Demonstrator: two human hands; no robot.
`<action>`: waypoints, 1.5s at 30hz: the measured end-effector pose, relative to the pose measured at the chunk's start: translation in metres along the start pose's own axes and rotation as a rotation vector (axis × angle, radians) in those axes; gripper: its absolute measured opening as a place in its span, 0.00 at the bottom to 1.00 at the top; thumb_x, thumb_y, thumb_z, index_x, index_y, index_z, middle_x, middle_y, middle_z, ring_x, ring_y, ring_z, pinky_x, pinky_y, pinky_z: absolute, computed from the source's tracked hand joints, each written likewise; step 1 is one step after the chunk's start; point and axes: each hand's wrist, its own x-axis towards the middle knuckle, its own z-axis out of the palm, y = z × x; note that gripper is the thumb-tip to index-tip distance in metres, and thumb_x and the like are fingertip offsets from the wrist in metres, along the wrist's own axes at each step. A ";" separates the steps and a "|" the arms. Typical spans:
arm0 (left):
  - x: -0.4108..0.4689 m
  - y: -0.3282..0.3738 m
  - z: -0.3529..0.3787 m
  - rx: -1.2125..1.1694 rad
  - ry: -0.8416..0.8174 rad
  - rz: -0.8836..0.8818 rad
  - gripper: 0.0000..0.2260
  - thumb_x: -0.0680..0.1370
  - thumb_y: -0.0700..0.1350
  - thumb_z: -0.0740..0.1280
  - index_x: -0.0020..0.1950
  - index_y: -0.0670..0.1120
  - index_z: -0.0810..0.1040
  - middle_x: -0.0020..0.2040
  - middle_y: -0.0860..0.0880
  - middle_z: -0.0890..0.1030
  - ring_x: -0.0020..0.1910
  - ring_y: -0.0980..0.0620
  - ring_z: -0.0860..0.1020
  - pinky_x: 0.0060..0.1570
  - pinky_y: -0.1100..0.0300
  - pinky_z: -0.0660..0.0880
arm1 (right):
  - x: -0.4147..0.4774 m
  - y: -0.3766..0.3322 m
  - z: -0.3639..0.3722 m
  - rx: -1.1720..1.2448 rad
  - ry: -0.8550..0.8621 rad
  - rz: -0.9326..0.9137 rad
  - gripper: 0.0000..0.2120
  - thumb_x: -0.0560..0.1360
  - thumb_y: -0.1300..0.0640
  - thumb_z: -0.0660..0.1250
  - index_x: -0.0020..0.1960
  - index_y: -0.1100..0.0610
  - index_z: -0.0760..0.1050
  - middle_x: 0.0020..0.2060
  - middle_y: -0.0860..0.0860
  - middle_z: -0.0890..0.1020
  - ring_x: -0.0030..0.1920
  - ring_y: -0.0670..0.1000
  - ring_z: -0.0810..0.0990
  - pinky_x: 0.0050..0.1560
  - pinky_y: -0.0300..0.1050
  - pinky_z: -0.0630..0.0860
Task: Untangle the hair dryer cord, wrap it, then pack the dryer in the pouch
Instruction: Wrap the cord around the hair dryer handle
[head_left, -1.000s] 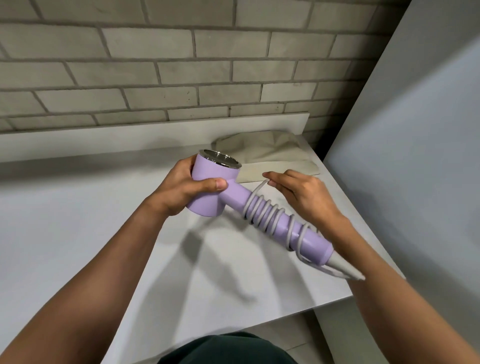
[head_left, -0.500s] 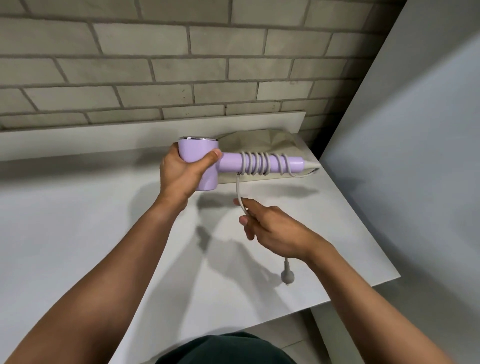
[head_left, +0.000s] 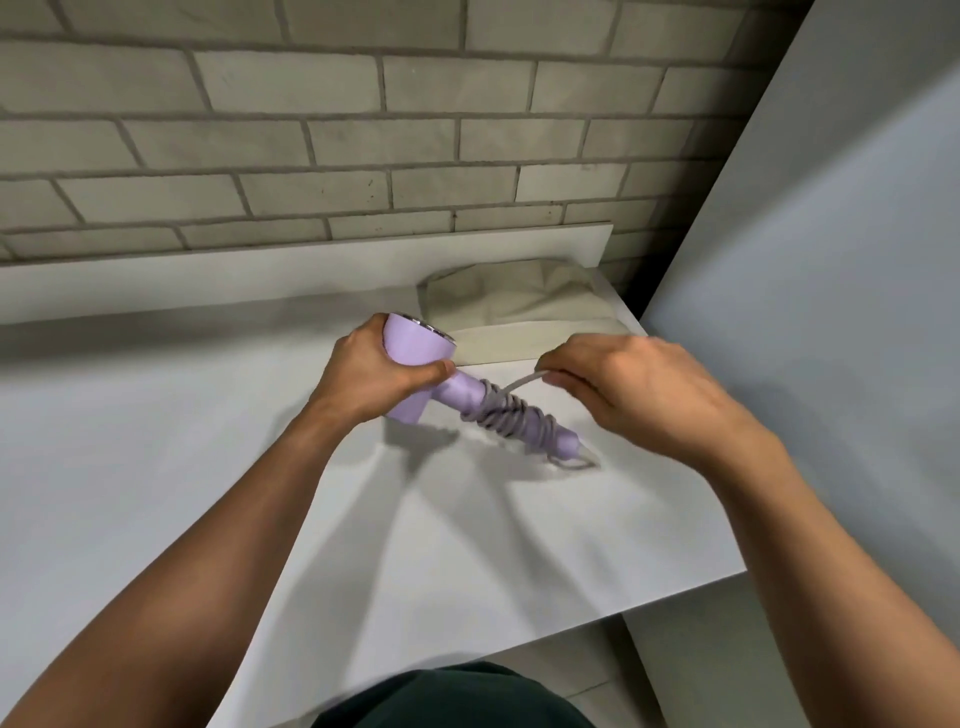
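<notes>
My left hand (head_left: 371, 374) grips the barrel of a lilac hair dryer (head_left: 418, 348) held just above the white table (head_left: 156, 467), its handle pointing down to the right. The grey cord (head_left: 511, 415) is coiled in several overlapping turns around the handle, with a small loop at the handle's end. My right hand (head_left: 631, 387) pinches a taut length of the cord just right of the coils. The plug is hidden. A beige fabric pouch (head_left: 519, 312) lies flat on the table behind the dryer.
A brick wall (head_left: 363, 130) runs behind the table above a low white upstand. A grey panel (head_left: 831, 260) stands close on the right, beyond the table's right edge. The table's front edge runs near my body.
The dryer has tilted back down to the right. My right hand rose from below the dryer to beside the handle with the cord, and the coils now overlap more thickly.
</notes>
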 end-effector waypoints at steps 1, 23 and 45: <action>-0.001 0.001 -0.002 0.011 -0.042 0.014 0.24 0.66 0.59 0.81 0.56 0.54 0.78 0.50 0.56 0.82 0.50 0.54 0.80 0.39 0.59 0.74 | 0.002 0.007 0.000 -0.034 0.070 -0.018 0.19 0.82 0.40 0.54 0.61 0.45 0.80 0.52 0.44 0.83 0.51 0.57 0.83 0.40 0.48 0.74; -0.012 0.026 0.000 -0.614 -0.266 -0.005 0.30 0.59 0.56 0.81 0.57 0.44 0.82 0.49 0.47 0.87 0.46 0.48 0.86 0.42 0.53 0.82 | -0.018 0.014 0.118 0.315 -0.097 0.109 0.20 0.83 0.42 0.64 0.73 0.45 0.74 0.65 0.50 0.81 0.66 0.56 0.77 0.75 0.61 0.67; -0.013 0.018 -0.005 0.056 -0.032 0.057 0.27 0.62 0.63 0.80 0.54 0.54 0.77 0.49 0.57 0.81 0.49 0.54 0.81 0.43 0.55 0.79 | 0.004 -0.033 0.023 -0.125 -0.075 -0.171 0.16 0.77 0.60 0.64 0.63 0.48 0.78 0.49 0.49 0.81 0.50 0.59 0.80 0.43 0.48 0.65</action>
